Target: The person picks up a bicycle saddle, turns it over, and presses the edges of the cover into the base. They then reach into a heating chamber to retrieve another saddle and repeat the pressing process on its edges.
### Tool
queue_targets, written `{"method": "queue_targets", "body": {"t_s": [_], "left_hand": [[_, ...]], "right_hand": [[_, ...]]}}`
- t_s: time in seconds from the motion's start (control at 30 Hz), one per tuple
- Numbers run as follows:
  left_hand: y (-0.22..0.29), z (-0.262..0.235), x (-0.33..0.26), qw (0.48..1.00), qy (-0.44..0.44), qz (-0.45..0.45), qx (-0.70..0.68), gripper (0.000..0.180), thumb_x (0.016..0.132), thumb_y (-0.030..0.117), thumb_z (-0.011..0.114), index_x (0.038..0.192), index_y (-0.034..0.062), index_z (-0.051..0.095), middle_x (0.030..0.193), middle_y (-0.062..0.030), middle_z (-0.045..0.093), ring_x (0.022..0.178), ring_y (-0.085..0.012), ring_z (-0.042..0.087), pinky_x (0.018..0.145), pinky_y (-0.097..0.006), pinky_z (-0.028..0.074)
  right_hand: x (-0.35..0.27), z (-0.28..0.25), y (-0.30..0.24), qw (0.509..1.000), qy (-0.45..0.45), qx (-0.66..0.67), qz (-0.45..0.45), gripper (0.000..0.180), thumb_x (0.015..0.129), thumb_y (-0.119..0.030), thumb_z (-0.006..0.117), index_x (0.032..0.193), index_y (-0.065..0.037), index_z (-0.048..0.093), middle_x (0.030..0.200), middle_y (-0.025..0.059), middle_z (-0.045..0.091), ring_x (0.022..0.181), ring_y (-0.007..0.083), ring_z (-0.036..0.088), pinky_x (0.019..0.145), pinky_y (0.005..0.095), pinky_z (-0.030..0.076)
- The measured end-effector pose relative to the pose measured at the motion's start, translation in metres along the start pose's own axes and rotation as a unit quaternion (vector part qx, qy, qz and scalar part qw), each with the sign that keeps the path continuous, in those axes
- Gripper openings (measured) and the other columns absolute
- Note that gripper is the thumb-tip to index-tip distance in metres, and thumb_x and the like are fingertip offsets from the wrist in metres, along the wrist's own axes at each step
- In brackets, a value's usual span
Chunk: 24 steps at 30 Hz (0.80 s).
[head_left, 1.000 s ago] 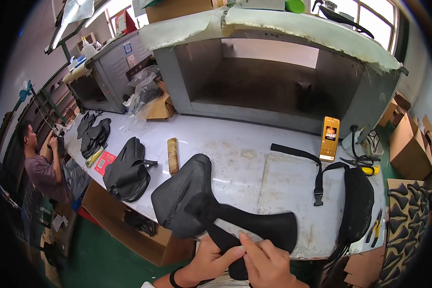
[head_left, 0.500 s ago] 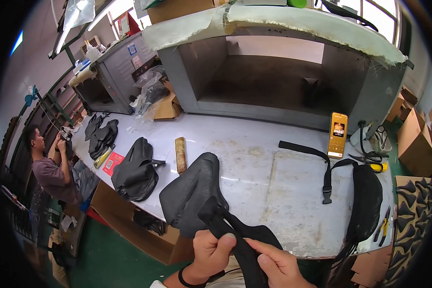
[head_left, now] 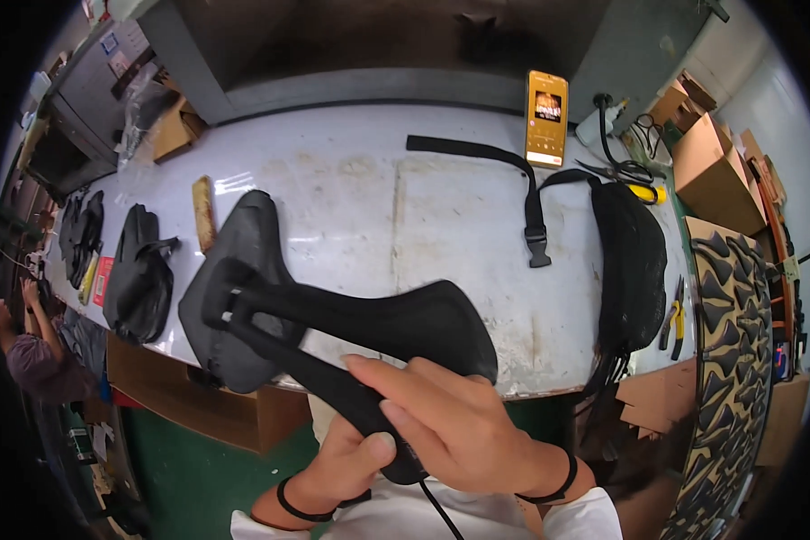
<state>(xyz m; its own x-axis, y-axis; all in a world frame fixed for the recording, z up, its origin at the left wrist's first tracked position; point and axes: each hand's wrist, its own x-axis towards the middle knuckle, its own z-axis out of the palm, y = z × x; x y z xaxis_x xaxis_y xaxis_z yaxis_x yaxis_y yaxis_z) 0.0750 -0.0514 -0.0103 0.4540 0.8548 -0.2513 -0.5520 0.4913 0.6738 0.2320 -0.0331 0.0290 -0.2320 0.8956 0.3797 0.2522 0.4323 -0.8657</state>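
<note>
1. Pressing its thumb down on the black forked piece (head_left: 369,315), my left hand (head_left: 346,463) is closed around the lower end of the near arm; its other fingers are mostly hidden below, so I cannot tell how they lie.

2. Coming from the other side, my right hand (head_left: 468,423) is half curled over the same arm. I see two of its fingertips on the piece, set a little apart from each other. I cannot tell if they pinch it firmly or only rest there.

3. The forked piece is held tilted above the near edge of the table (head_left: 459,234). Its joined, narrow end points to the left, in front of the dark grey cover (head_left: 256,220); I cannot tell if these two touch. The far arm becomes wide toward the right.

4. Around each of my wrists I see a black band (head_left: 558,481).

5. Near the grey cover lies a brownish bar (head_left: 204,214), and more to the left there is a second dark cover (head_left: 139,279).

6. On the right side of the table I find a black waist bag (head_left: 634,270) with its strap and buckle (head_left: 536,245), a lit phone (head_left: 547,121) standing upright behind the strap, and yellow-handled pliers (head_left: 678,328) just beside the bag.

7. At the far left, well apart from my hands, I see a co-worker (head_left: 45,364).
</note>
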Motion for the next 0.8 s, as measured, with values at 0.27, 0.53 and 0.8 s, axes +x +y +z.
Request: {"method": "queue_targets", "body": {"t_s": [0.27,0.53,0.8], "left_hand": [[-0.002,-0.012,-0.006,0.957,-0.033,0.141,0.252,0.029,0.095,0.023,0.054,0.095,-0.0036,0.065,0.086,-0.0081,0.066,0.08,-0.018,0.061,0.072,-0.032,0.047],[0.024,-0.015,-0.008,0.791,-0.079,0.262,0.547,0.019,0.083,0.014,0.065,0.09,-0.0036,0.068,0.087,-0.0168,0.067,0.082,-0.0304,0.067,0.081,-0.038,0.05],[-0.006,-0.05,-0.037,0.838,0.165,0.197,0.482,0.016,0.082,0.004,0.072,0.094,-0.0043,0.067,0.083,-0.0073,0.066,0.075,-0.0154,0.062,0.067,-0.026,0.049]], "right_hand": [[-0.006,0.006,0.01,1.0,0.002,0.019,-0.01,0.04,0.087,0.002,0.058,0.127,0.002,0.056,0.073,0.0113,0.054,0.056,0.0226,0.053,0.049,0.0325,0.043],[-0.009,0.006,0.013,0.994,0.006,-0.089,-0.066,0.045,0.078,0.001,0.066,0.122,0.0,0.06,0.076,0.0075,0.055,0.059,0.0213,0.056,0.052,0.0316,0.046],[-0.024,0.013,0.018,0.963,0.255,-0.083,-0.038,0.067,0.077,-0.01,0.075,0.136,-0.002,0.044,0.109,0.0121,0.058,0.1,0.022,0.056,0.086,0.0404,0.046]]}}
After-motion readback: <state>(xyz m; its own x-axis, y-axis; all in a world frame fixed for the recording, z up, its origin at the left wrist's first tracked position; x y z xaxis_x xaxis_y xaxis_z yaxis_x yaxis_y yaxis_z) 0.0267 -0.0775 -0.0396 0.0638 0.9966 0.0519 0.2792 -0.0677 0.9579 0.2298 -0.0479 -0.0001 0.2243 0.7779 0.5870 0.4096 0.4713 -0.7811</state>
